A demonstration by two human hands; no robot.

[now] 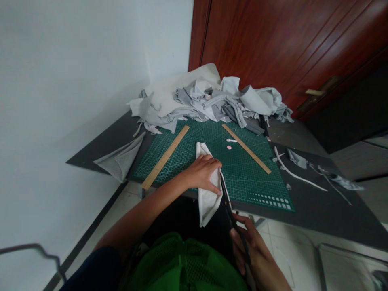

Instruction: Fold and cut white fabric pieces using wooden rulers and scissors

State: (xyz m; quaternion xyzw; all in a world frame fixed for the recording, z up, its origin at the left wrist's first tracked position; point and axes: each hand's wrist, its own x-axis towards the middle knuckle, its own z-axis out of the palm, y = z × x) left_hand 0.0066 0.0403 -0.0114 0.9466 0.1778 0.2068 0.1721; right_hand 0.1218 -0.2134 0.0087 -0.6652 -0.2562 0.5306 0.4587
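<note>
My left hand [203,173] lies on a folded piece of white cloth [207,199] at the near edge of a green cutting mat [242,169]; its fingers curl over the cloth and pin it down. The cloth hangs off the table edge toward me. My right hand [250,246] is closed round the handles of black scissors [228,202]. The blades point up along the cloth's right edge, right beside my left fingers.
Two wooden rulers [165,157] [246,148] lie on the mat. A heap of grey and white fabric [209,101] fills the back of the dark table. A grey triangular scrap [121,159] lies left, strips and scraps [298,173] right. A red-brown door [287,48] stands behind.
</note>
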